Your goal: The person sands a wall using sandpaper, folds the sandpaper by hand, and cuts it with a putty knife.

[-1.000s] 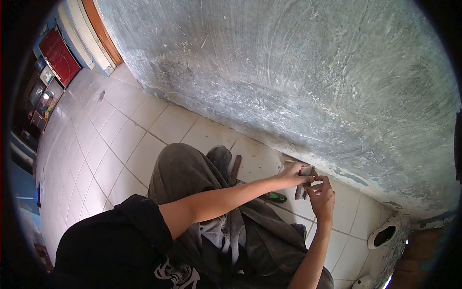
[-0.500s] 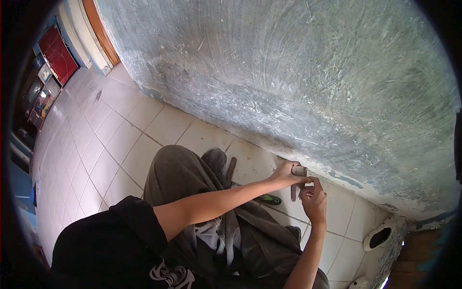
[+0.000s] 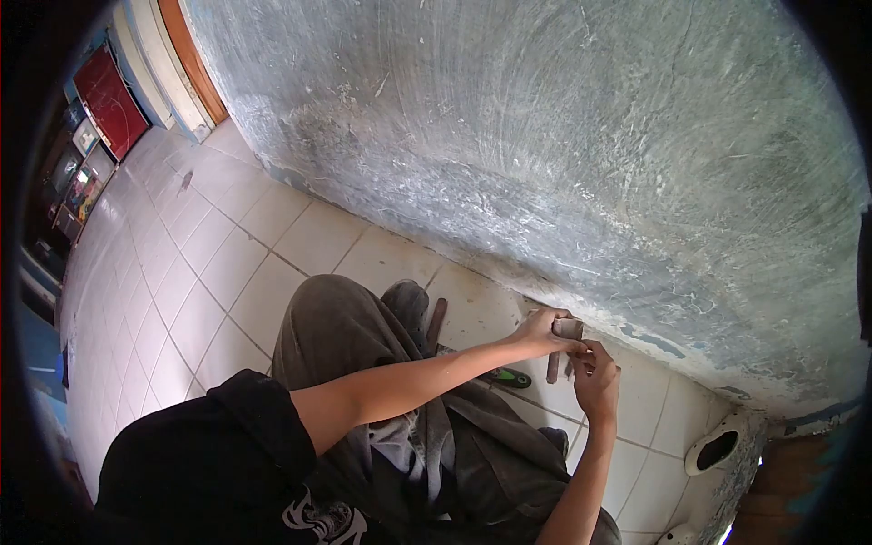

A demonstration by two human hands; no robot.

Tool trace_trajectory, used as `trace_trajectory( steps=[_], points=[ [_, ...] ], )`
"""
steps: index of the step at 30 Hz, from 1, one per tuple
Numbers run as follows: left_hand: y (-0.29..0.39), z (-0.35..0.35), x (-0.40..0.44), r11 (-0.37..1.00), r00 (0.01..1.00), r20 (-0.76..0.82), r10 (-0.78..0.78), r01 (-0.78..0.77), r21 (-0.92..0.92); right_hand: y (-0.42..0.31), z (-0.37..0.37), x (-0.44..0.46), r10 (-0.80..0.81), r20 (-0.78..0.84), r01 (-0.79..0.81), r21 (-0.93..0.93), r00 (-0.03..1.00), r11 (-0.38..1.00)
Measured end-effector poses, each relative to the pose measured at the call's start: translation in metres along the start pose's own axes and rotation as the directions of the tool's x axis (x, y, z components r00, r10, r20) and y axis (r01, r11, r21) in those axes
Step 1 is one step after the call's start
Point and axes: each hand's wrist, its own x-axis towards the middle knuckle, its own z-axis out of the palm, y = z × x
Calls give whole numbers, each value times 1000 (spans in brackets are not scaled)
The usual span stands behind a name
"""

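Low by the base of the wall, my left hand (image 3: 545, 334) is closed around a small grey-brown folded piece (image 3: 569, 329), which looks like sandpaper, though its kind is not certain. My right hand (image 3: 597, 377) touches the same piece from the right, fingers bent and fingertips pinched at its lower edge. Just under my left hand a narrow brown strip (image 3: 553, 368) shows; whether it is part of the held piece cannot be made out. A green and black tool handle (image 3: 509, 377) lies on the floor, partly covered by my left forearm.
A scuffed grey wall (image 3: 509, 173) rises in front, meeting white floor tiles (image 3: 318, 232). Beside my foot lies a brown stick-like piece (image 3: 437, 320). White pipe-like fixture (image 3: 713, 450) stands at the right corner. Far left are a red door (image 3: 111, 102) and cluttered shelves (image 3: 84, 177).
The held piece has tilted and dropped slightly. My right hand has shifted a little to the right and down, its fingers still at the piece.
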Motion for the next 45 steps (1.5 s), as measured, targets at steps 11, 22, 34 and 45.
trace_trajectory(
  steps=[11, 22, 34, 45],
  points=[
    [6, -2, -3, 1000, 999, 32, 18, -18, -20, -9, -8, 0, 118, 74, -117, -15, 990, 993],
    [14, -4, -5, 991, 999, 35, -5, 0, 131, -15, -8, -1, 109, 76, -100, -119, 991, 988],
    [7, -2, -5, 996, 996, 26, -83, 82, 30, -7, -5, -2, 130, 61, -127, -49, 990, 991],
    [6, 0, -3, 990, 1000, 22, 11, -14, 140, -10, -9, -2, 165, 63, -163, -33, 984, 986]
  ],
)
